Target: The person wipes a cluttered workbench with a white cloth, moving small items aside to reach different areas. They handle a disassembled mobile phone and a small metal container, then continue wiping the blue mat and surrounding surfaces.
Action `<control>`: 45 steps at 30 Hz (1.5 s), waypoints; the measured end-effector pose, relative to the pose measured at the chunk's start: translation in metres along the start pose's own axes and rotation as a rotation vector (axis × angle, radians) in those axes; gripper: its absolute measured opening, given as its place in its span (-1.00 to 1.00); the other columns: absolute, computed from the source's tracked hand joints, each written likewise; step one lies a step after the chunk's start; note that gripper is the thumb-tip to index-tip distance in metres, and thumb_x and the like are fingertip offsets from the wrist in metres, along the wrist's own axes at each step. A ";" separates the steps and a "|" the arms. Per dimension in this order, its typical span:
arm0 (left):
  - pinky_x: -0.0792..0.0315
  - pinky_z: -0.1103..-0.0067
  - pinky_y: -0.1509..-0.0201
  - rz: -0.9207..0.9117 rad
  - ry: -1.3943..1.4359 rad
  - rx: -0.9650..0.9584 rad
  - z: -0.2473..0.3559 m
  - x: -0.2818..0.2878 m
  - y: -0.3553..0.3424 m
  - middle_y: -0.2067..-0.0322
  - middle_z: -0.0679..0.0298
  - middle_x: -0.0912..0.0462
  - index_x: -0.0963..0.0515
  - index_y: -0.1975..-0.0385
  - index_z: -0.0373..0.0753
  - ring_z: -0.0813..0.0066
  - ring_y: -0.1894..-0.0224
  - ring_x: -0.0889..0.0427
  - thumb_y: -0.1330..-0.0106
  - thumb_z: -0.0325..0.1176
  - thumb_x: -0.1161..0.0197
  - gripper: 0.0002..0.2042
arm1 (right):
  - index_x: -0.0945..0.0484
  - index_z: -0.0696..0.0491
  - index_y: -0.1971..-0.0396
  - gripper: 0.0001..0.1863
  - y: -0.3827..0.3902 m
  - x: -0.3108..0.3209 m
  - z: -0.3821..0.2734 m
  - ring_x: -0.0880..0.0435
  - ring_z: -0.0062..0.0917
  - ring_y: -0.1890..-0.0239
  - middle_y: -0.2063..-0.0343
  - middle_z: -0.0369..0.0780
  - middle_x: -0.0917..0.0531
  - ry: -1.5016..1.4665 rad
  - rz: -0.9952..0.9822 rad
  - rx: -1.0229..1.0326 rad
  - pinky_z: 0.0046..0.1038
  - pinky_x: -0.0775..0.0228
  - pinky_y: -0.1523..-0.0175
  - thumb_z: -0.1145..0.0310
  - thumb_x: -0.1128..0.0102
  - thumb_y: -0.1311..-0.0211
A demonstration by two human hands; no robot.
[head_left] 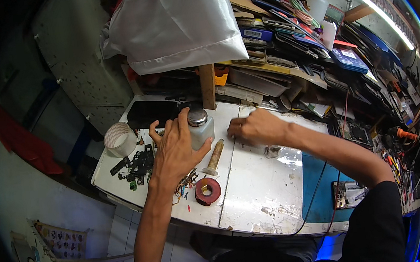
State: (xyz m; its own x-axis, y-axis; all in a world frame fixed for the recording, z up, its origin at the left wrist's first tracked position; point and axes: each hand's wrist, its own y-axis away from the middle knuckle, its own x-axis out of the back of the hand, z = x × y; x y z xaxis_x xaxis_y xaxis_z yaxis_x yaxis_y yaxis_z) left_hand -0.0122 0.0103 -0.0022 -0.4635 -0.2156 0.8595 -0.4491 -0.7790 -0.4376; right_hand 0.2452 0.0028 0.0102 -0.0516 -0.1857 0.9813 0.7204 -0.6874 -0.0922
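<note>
- The squarish bottle (pixel 202 134) with a metal cap (pixel 197 117) stands upright on the white bench (pixel 256 192), beside the left hand (pixel 172 143).
- Left hand has its fingers spread and bent around the bottle's side – I cannot tell if they grip it. For good steadying, thumb and fingers should press low on the body, and evenly.
- The right hand (pixel 258 128) is blurred, with fingers curled; whether it holds something, I cannot tell. Slower movement would be safer here.
- Take care of the syringe-like tube (pixel 216 156) just beside the bottle – an elbow or sleeve could roll it.
</note>
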 end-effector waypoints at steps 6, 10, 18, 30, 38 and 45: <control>0.15 -0.02 -0.41 0.026 0.002 -0.024 0.002 0.000 0.000 0.07 -0.01 -0.62 -0.19 -0.35 -0.36 0.17 -0.07 -0.56 -0.20 -0.01 -0.40 -0.17 | -0.64 0.01 0.12 -0.77 0.003 0.006 0.002 -0.74 -0.20 0.34 0.16 -0.16 -0.71 -0.232 0.077 -0.065 -0.19 -0.60 0.26 0.39 -0.13 -0.25; 0.16 -0.03 -0.41 -0.001 -0.001 -0.003 0.004 0.004 0.000 0.07 -0.01 -0.63 -0.20 -0.34 -0.39 0.19 -0.09 -0.56 -0.21 -0.01 -0.38 -0.18 | -0.64 0.04 0.15 -0.80 -0.008 0.000 0.047 -0.75 -0.22 0.24 0.15 -0.17 -0.72 -0.045 0.074 -0.269 -0.22 -0.60 0.20 0.39 -0.17 -0.25; 0.12 0.01 -0.39 0.024 -0.030 -0.019 0.002 0.000 -0.001 0.17 0.06 -0.63 -0.21 -0.34 -0.32 0.21 -0.02 -0.55 -0.19 0.04 -0.38 -0.17 | -0.63 0.03 0.13 -0.81 -0.004 0.002 0.013 -0.75 -0.24 0.26 0.14 -0.13 -0.72 -0.149 -0.014 -0.101 -0.26 -0.60 0.19 0.37 -0.19 -0.30; 0.13 0.00 -0.39 0.016 -0.031 -0.014 0.003 0.002 0.000 0.11 -0.02 -0.63 -0.20 -0.34 -0.33 0.18 -0.05 -0.55 -0.20 0.03 -0.38 -0.18 | -0.65 0.15 0.17 -0.79 0.090 0.047 0.010 -0.79 -0.33 0.19 0.24 -0.09 -0.77 -0.654 -0.042 -0.478 -0.29 -0.60 0.03 0.33 -0.23 -0.34; 0.11 0.02 -0.39 0.038 -0.035 -0.041 0.001 -0.002 0.002 0.12 -0.02 -0.64 -0.20 -0.33 -0.33 0.17 -0.06 -0.55 -0.21 0.01 -0.37 -0.20 | -0.58 0.13 0.03 -0.72 0.112 0.024 -0.041 -0.74 -0.17 0.28 0.13 -0.06 -0.66 -0.205 0.051 -0.312 -0.24 -0.67 0.21 0.27 -0.14 -0.40; 0.09 0.03 -0.38 0.061 -0.007 -0.051 0.002 -0.002 0.000 0.08 0.00 -0.61 -0.16 -0.37 -0.35 0.17 -0.09 -0.52 -0.16 0.00 -0.40 -0.13 | -0.60 0.12 0.07 -0.71 0.104 0.013 -0.045 -0.75 -0.21 0.29 0.15 -0.04 -0.66 -0.144 0.086 -0.315 -0.29 -0.68 0.21 0.22 -0.16 -0.41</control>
State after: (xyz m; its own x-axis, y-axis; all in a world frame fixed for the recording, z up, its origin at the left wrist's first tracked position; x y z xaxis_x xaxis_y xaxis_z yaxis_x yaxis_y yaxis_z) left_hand -0.0093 0.0097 -0.0033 -0.4860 -0.2662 0.8325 -0.4582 -0.7335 -0.5020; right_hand 0.2883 -0.1022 0.0061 0.1139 -0.1669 0.9794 0.4678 -0.8607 -0.2010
